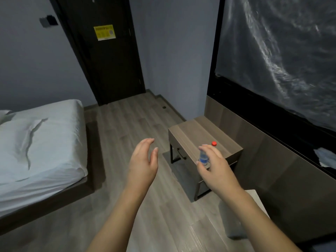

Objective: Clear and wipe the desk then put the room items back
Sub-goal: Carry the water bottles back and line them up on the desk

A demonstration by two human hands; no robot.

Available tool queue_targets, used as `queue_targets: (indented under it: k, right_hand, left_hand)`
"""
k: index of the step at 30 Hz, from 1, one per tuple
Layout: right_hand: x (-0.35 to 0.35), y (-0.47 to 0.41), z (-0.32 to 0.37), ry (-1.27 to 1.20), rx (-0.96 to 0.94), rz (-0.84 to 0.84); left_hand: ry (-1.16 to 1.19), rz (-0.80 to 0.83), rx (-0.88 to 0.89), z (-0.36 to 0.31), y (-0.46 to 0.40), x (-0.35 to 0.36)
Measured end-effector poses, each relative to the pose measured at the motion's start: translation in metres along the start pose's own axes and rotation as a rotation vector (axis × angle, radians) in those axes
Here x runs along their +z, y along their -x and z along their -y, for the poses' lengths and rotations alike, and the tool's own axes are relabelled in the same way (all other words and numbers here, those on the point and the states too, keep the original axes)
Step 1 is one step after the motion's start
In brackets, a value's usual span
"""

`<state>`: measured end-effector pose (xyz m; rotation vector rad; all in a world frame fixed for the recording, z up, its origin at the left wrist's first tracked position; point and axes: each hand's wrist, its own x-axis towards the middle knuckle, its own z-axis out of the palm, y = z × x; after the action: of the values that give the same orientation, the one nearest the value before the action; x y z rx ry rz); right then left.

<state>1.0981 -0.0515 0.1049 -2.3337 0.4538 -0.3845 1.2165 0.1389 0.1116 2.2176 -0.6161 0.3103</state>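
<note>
Room: grey walls, wood-plank floor (138,124), dim light.
Window: large dark-framed pane (283,57) on the right, covered by crinkled translucent plastic sheeting; a torn white scrap shows at its lower right edge.
Bed: white-sheeted mattress (40,142) on a dark low frame, at the left, well apart from the nightstand.
Door: dark door (105,57) at the far end, shut, with a yellow notice (105,32) stuck on its upper half.
Nightstand: small wood-grain cabinet (198,135) against the right wall panel, below the window; a dark drawer handle shows on its front face. Its top surface carries the bottle.
Left hand: left hand (144,161) held out over the floor, just left of the nightstand, palm turned inward, fingers (148,142) apart and lightly curved, holding nothing.
Right hand: right hand (215,166) over the near corner of the nightstand, fingers spread and curled around the bottle; thumb on the near side, fingertips on the far side. Whether they press the bottle or stand just off it, I cannot tell.
Bottle: small clear water bottle (203,158) with a blue label and a red cap (214,143), leaning away from the camera, on or just above the nightstand top, near its front right corner.
</note>
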Motion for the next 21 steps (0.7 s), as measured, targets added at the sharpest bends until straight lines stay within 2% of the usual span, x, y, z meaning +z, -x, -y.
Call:
queue_targets:
  k: [8,13,16,21]
  right_hand:
    - [0.031,-0.117,-0.061,0.061,0.178,-0.061]
    - [0.037,-0.183,-0.121,0.053,0.366,-0.109]
    - [0.051,-0.211,-0.146,0.067,0.484,-0.070]
    - [0.083,-0.256,-0.186,0.122,0.673,0.070]
  left_hand:
    - [0.024,0.177,0.041,0.047,-0.114,0.076]
    - [-0.046,0.296,0.188,0.056,-0.188,0.116]
    - [-0.051,0.345,0.228,0.063,-0.230,0.145]
    - [-0.014,0.539,0.246,0.083,-0.284,0.220]
